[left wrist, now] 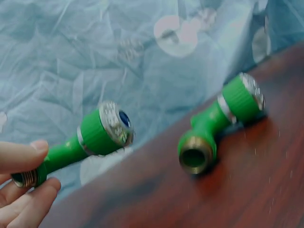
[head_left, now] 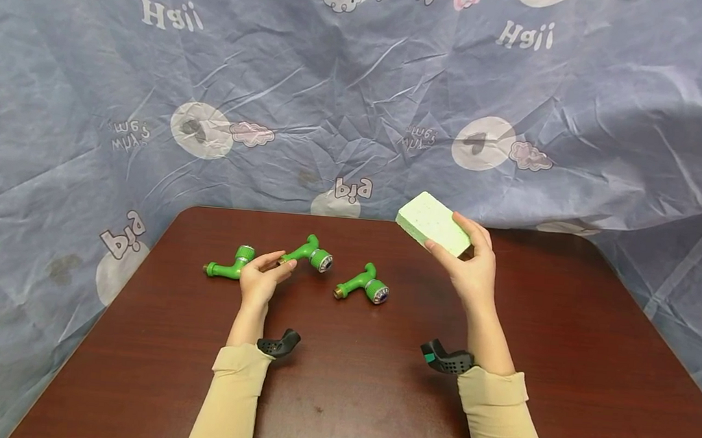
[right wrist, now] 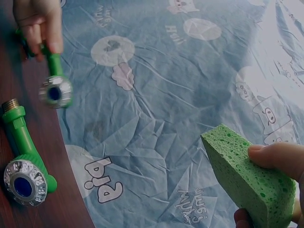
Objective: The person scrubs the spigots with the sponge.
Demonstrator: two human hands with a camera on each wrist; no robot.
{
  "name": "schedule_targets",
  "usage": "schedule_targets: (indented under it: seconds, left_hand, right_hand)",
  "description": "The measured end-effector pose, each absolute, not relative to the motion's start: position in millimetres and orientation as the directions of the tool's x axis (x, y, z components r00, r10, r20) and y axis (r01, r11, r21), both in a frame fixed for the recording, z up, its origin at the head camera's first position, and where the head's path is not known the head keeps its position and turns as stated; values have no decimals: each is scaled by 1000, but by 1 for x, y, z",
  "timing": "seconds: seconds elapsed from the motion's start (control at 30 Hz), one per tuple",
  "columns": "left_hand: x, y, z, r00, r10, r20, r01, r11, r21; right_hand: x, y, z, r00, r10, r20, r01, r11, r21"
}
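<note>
My left hand pinches a green faucet by its brass threaded end, thumb on one side and fingers on the other. The faucet's silver-rimmed knob with a blue centre points away from the hand. In my right hand is a light green sponge, a porous rectangular block gripped at one end between thumb and fingers and raised above the table's far side. A second green faucet lies on the table between the hands. Another faucet rests just left of my left hand, partly covered by it.
The dark red-brown wooden table has its far edge against a hanging blue-grey printed cloth. Black wrist mounts sit on both forearms by the rolled cream sleeves.
</note>
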State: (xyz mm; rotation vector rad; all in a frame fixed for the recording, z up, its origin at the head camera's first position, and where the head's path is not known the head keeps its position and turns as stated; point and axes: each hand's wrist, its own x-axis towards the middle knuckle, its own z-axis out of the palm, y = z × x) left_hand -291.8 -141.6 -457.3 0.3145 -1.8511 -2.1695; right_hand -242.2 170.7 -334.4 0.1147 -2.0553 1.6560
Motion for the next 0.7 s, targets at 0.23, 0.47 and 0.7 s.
schedule_targets:
  seconds: [0.23,0.47,0.7]
  left_hand:
    - [-286,-122,-431,-953,-292,82,176,-313,933]
    - [-278,-95,-417,-954,-236,185,256,-318,913]
    - [-270,-76,-409,-944,-177,280,322,-294,900]
  right_hand:
    - [-242,164,-335,-875,196,443,-400,221,-889]
    - [-240,156,-335,-883,151,444,-418,173,-892]
    - [-238,148,-336,-881,50,471,-462,131,-877]
